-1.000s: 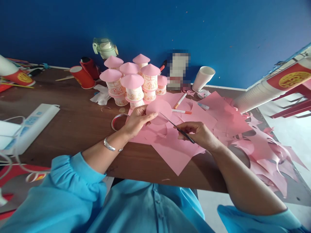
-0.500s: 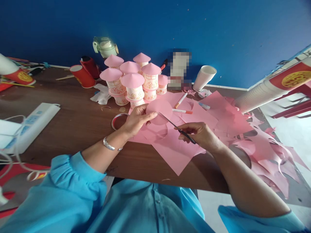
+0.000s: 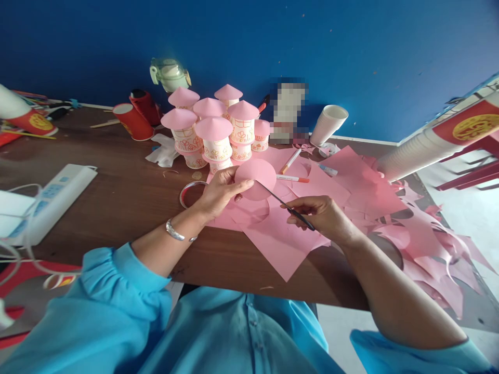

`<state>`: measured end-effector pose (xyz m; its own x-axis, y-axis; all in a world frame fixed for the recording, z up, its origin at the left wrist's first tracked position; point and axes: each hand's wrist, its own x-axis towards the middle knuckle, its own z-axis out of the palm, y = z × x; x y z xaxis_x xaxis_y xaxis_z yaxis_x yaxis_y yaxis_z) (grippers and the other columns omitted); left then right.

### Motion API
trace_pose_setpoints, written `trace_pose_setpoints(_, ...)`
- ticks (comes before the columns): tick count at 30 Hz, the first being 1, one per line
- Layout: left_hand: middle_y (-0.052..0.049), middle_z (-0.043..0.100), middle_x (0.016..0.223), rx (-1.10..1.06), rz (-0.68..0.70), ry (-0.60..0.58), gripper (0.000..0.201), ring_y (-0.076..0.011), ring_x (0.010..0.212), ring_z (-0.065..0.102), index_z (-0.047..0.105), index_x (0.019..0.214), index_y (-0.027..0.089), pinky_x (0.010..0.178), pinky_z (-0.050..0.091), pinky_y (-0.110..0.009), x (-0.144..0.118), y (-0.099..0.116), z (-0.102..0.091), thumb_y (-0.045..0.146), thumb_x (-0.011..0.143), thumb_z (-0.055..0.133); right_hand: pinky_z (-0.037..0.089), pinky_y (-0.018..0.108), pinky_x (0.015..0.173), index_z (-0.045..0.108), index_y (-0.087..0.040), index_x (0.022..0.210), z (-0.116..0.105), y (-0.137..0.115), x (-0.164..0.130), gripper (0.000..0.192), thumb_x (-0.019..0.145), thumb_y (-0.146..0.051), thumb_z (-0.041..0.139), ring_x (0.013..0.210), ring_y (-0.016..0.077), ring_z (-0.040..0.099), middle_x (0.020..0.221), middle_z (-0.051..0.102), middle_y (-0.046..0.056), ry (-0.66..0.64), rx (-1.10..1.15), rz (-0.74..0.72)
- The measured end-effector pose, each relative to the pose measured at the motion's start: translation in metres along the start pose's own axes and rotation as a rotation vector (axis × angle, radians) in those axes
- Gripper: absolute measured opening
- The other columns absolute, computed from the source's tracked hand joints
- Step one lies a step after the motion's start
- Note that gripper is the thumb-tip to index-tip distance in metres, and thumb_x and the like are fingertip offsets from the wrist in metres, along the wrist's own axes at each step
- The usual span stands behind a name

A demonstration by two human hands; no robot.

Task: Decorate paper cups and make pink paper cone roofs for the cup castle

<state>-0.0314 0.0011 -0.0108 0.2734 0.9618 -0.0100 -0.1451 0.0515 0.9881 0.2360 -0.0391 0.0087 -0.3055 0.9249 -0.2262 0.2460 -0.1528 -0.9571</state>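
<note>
Very little has shifted over the last second: the left hand [image 3: 218, 193] still pinches the pink paper circle [image 3: 255, 178] by its near-left edge, holding it up just above the loose pink sheets [image 3: 280, 244] on the brown table [image 3: 128, 202], and the right hand [image 3: 319, 214] stays closed around the handles of the thin scissors [image 3: 286, 206]. The blades still point up and to the left, with their tip meeting the lower right edge of the circle; compared with a second ago the tip looks to sit a touch further into the paper, though the difference is slight and whether the blades stand apart or together is too fine to tell. That steadiness reads as a slow, careful cut from the rim toward the middle of the circle, only just begun. Behind the hands stands a cluster of decorated paper cups with pink cone lids [image 3: 212, 130], two markers [image 3: 292, 166] lie on the sheets, and a metal ring [image 3: 189, 192] rests beside the left hand
</note>
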Motion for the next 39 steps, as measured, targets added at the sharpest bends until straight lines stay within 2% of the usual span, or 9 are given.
trace_pose_setpoints(11,0.002,0.060,0.069,-0.001,0.014,0.001,0.030,-0.0086,0.056,0.047,0.071,0.086,0.016,0.050,0.037,-0.022,-0.0006,0.0029,0.0017,0.042,0.080,0.084,0.045,0.027,0.049,0.086,-0.016,0.095,-0.0001,-0.0005,-0.0004,0.056,0.057,-0.056,0.099,0.051,0.0101,0.052,0.056,0.067,0.000,0.007,-0.005,-0.016)
trace_pose_setpoints(19,0.000,0.064,0.076,0.001,0.007,-0.018,0.032,-0.0099,0.060,0.051,0.074,0.094,0.016,0.055,0.040,-0.023,0.0006,-0.0005,-0.0005,0.043,0.080,0.085,0.050,0.029,0.052,0.084,-0.016,0.095,0.0003,-0.0011,0.0003,0.057,0.057,-0.057,0.098,0.052,0.0117,0.056,0.058,0.070,0.002,-0.005,0.000,0.007)
trace_pose_setpoints(30,0.002,0.059,0.069,0.023,0.032,-0.029,0.029,-0.0090,0.058,0.046,0.071,0.084,0.016,0.054,0.037,-0.023,-0.0001,0.0017,0.0010,0.042,0.079,0.084,0.048,0.027,0.050,0.085,-0.016,0.097,0.0005,0.0016,0.0006,0.054,0.061,-0.055,0.096,0.052,0.0107,0.054,0.058,0.069,0.001,-0.023,-0.006,-0.017)
trace_pose_setpoints(39,0.000,0.064,0.075,-0.001,0.014,-0.025,0.028,-0.0117,0.063,0.052,0.072,0.087,0.017,0.058,0.041,-0.025,-0.0008,0.0023,0.0027,0.041,0.079,0.084,0.049,0.028,0.050,0.084,-0.016,0.098,0.0001,0.0003,0.0003,0.058,0.062,-0.061,0.095,0.052,0.0121,0.056,0.059,0.070,0.002,-0.026,-0.049,-0.019)
